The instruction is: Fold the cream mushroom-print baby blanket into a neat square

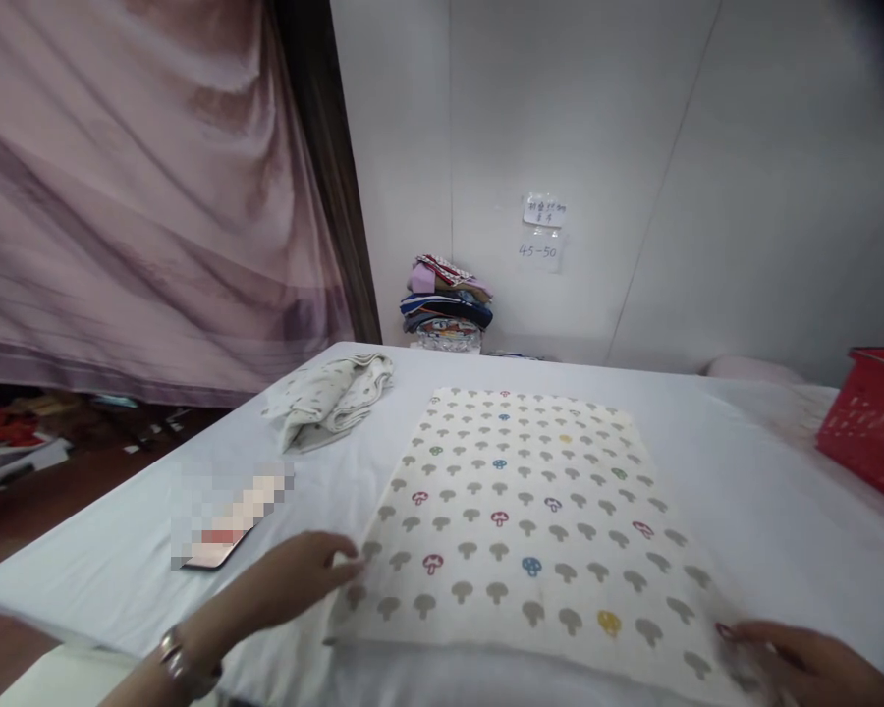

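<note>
A cream cloth with a mushroom print (523, 511) lies flat on the white table (744, 491). My left hand (302, 574), with a bracelet on its wrist, rests at the cloth's near left edge with its fingertips pinched on that edge. At the cloth's near right corner my right hand (810, 663) has its fingers curled on the fabric. A second, rumpled cloth of the same print (331, 398) lies at the far left of the table.
A phone (225, 525) lies on the table left of my left hand. A red basket (873, 422) stands at the right edge. A pile of folded clothes (446, 304) sits against the far wall. A mauve curtain (139, 196) hangs at left.
</note>
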Available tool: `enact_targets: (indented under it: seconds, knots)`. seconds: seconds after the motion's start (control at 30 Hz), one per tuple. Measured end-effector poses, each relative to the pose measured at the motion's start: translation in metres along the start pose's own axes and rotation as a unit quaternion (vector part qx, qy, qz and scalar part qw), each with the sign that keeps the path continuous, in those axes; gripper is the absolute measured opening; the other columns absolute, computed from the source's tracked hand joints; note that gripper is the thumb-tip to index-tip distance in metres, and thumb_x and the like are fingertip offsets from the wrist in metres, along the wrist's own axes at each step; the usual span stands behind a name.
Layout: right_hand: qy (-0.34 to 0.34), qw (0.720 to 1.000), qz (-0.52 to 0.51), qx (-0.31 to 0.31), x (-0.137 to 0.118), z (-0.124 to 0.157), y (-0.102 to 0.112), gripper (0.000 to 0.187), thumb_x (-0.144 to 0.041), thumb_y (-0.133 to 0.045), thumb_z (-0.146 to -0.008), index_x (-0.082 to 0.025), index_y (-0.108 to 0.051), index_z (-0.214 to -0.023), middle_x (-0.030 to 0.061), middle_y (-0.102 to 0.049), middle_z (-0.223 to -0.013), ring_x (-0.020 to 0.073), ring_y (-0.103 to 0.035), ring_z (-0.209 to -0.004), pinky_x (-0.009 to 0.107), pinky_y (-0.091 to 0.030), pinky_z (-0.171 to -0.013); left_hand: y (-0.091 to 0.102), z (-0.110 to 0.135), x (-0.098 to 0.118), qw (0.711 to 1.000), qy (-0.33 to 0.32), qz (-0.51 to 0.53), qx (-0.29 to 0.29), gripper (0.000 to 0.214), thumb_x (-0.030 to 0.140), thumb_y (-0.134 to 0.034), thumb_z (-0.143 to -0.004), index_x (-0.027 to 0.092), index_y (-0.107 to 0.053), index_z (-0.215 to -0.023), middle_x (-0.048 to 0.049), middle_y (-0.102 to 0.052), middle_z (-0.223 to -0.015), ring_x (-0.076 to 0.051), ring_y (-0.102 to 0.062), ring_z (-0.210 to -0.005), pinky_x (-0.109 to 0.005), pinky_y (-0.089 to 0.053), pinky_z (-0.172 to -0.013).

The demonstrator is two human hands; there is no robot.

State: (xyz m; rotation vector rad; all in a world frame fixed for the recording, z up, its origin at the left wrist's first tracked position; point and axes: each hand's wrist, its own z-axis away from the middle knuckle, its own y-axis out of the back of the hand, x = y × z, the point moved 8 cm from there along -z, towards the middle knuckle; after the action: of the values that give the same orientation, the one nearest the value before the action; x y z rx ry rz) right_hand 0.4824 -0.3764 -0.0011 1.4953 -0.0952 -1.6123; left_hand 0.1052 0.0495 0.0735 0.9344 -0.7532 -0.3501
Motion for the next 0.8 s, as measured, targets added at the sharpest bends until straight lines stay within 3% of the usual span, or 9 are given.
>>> enact_targets:
  seconds: [0.07,0.13,0.23,0.33,0.5,0.57,0.63,0.73,0.8]
  knots:
    - [0.086,0.995,0.039,-0.008,-0.051,-0.007,-0.002,0.025,-0.050,-0.065,-0.059,-0.031,-0.072,-0.075,0.0045,-0.069,-0.088,0.0300,-0.062,-0.087,0.034,-0.053,-0.070,0.021,-0.028,0.029,0.997,-0.047,-0.034,0.057,0.047,0.056,-0.040,-0.077,0.022,-0.066,-0.098,-0.0046,-0.067,-0.081,-0.018,-0.060,-0.068,-0.025,-0.042,-0.060]
    - [0.175,0.981,0.074,-0.021,-0.099,-0.016,-0.015,0.031,-0.051,-0.054,-0.074,-0.028,-0.070,-0.089,0.0049,-0.066,-0.101,0.0272,-0.059,-0.096,0.033,-0.049,-0.080,0.030,-0.064,0.058,0.990,-0.093,-0.049,0.091,0.047,0.054,-0.038,-0.079,0.021,-0.064,-0.102,-0.0067,-0.066,-0.095,-0.020,-0.060,-0.080,-0.027,-0.043,-0.069]
    - [0.266,0.954,0.139,0.019,-0.134,-0.038,-0.036,0.044,-0.049,-0.040,-0.085,-0.025,-0.058,-0.117,0.0054,-0.050,-0.130,0.0250,-0.044,-0.119,0.035,-0.040,-0.095,0.033,-0.120,0.097,0.969,-0.176,-0.087,0.152,0.049,0.050,-0.036,-0.083,0.018,-0.057,-0.113,-0.0103,-0.056,-0.120,-0.022,-0.054,-0.104,-0.031,-0.040,-0.088]
    - [0.293,0.920,0.260,0.009,-0.117,-0.060,-0.066,0.057,-0.052,-0.040,-0.085,-0.024,-0.040,-0.134,0.0061,-0.032,-0.142,0.0253,-0.023,-0.132,0.045,-0.017,-0.108,0.025,-0.166,0.107,0.936,-0.208,-0.180,0.221,0.050,0.044,-0.037,-0.084,0.016,-0.050,-0.123,-0.0134,-0.046,-0.132,-0.027,-0.040,-0.121,-0.042,-0.028,-0.102]
    - [0.283,0.907,0.309,-0.036,-0.073,-0.069,-0.085,0.056,-0.052,-0.032,-0.089,-0.029,-0.027,-0.139,0.0010,-0.018,-0.147,0.0222,-0.014,-0.135,0.046,-0.006,-0.110,-0.001,-0.213,0.052,0.946,-0.106,-0.248,0.182,0.050,0.041,-0.034,-0.086,0.022,-0.044,-0.130,-0.0094,-0.030,-0.144,-0.030,-0.025,-0.131,-0.050,-0.027,-0.100]
    - [0.282,0.919,0.274,-0.043,-0.075,-0.077,-0.077,0.054,-0.050,-0.032,-0.089,-0.030,-0.030,-0.138,0.0006,-0.020,-0.146,0.0230,-0.015,-0.135,0.046,-0.010,-0.110,-0.005,-0.221,0.040,0.943,-0.115,-0.266,0.161,0.045,0.036,-0.035,-0.085,0.027,-0.045,-0.129,-0.0056,-0.028,-0.145,-0.030,-0.024,-0.132,-0.052,-0.027,-0.099]
    - [0.273,0.937,0.219,-0.005,-0.088,-0.099,-0.056,0.051,-0.048,-0.035,-0.088,-0.028,-0.039,-0.134,0.0018,-0.027,-0.144,0.0237,-0.021,-0.133,0.044,-0.018,-0.108,0.002,-0.233,0.041,0.940,-0.128,-0.278,0.152,0.042,0.031,-0.037,-0.084,0.030,-0.051,-0.123,-0.0039,-0.035,-0.142,-0.029,-0.027,-0.131,-0.052,-0.028,-0.099]
    - [0.221,0.958,0.151,0.107,-0.115,-0.158,-0.011,0.043,-0.041,-0.038,-0.086,-0.022,-0.055,-0.121,0.0052,-0.045,-0.134,0.0217,-0.038,-0.124,0.035,-0.031,-0.103,0.035,-0.261,0.059,0.937,-0.115,-0.249,0.215,0.043,0.036,-0.035,-0.085,0.020,-0.054,-0.120,-0.0093,-0.045,-0.134,-0.026,-0.036,-0.126,-0.043,-0.032,-0.100]
    - [0.117,0.971,0.153,0.142,-0.121,-0.207,0.011,0.040,-0.033,-0.038,-0.086,-0.019,-0.057,-0.118,0.0056,-0.053,-0.126,0.0187,-0.048,-0.116,0.029,-0.037,-0.097,0.057,-0.283,0.081,0.929,-0.117,-0.231,0.263,0.049,0.040,-0.034,-0.086,0.013,-0.053,-0.121,-0.0133,-0.046,-0.133,-0.025,-0.038,-0.125,-0.038,-0.032,-0.101]
